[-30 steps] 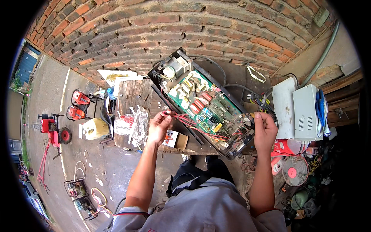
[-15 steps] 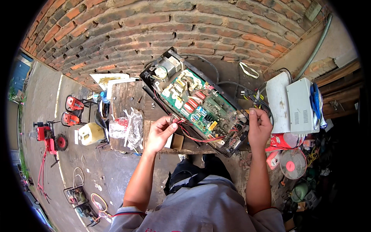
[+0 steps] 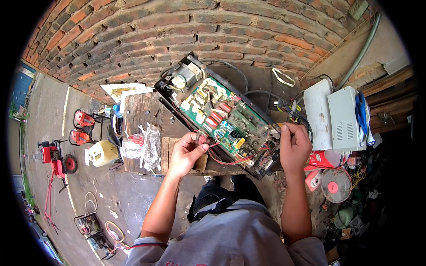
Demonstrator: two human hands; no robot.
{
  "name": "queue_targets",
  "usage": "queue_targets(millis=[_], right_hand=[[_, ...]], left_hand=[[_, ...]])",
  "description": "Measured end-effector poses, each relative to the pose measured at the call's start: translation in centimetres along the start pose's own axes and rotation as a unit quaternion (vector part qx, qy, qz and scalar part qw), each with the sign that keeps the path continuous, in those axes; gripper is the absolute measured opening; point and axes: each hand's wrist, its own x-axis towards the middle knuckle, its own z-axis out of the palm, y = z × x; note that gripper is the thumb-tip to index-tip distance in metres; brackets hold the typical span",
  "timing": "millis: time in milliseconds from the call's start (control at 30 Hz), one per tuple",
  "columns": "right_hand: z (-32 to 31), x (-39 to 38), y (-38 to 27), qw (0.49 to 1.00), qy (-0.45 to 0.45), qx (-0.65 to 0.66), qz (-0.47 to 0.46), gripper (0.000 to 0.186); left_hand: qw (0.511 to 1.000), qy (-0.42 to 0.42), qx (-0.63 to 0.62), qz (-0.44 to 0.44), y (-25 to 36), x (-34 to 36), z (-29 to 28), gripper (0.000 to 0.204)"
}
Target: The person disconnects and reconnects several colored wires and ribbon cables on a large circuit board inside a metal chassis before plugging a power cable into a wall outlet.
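An opened machine with a green circuit board (image 3: 208, 111) in a long black metal chassis (image 3: 253, 99) lies slantwise on a wooden workbench (image 3: 142, 108). Red coils, a silver motor-like part (image 3: 185, 76) and loose wires show inside it. At its near left edge my left hand (image 3: 185, 156) is closed, thumb against fingers, on a small wire connector (image 3: 202, 134) with red wires trailing to the board's near end. My right hand (image 3: 294, 148) is pinched closed beside the chassis's right end. What its fingertips hold, if anything, is too small to make out.
Left on the bench lies a clear plastic bag (image 3: 143, 148). Dark cables (image 3: 299, 116) and a pale metal cover (image 3: 346, 119) are at the right, above a fan (image 3: 336, 185). A brick wall (image 3: 199, 33) rises behind. A yellowish jerrycan (image 3: 104, 153) stands left of the bench.
My left hand, still on the connector, has shifted slightly right toward the board. My right hand has come slightly left and turned a little. The whole view has shifted slightly.
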Motion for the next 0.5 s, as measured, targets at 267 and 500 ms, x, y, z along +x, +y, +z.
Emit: queue_targets(millis=[267, 500], right_hand=[[4.9, 0.8, -8.1, 0.915, -0.301, -0.127, -0.239, 0.01], [7.8, 0.8, -8.3, 0.846, -0.355, -0.246, -0.314, 0.008]], left_hand=[[0.999, 0.014, -0.032, 0.022, -0.6, -0.2, 0.6, 0.015], [0.998, 0.0, -0.05, 0.034, -1.3, 0.1, 0.2, 0.018]])
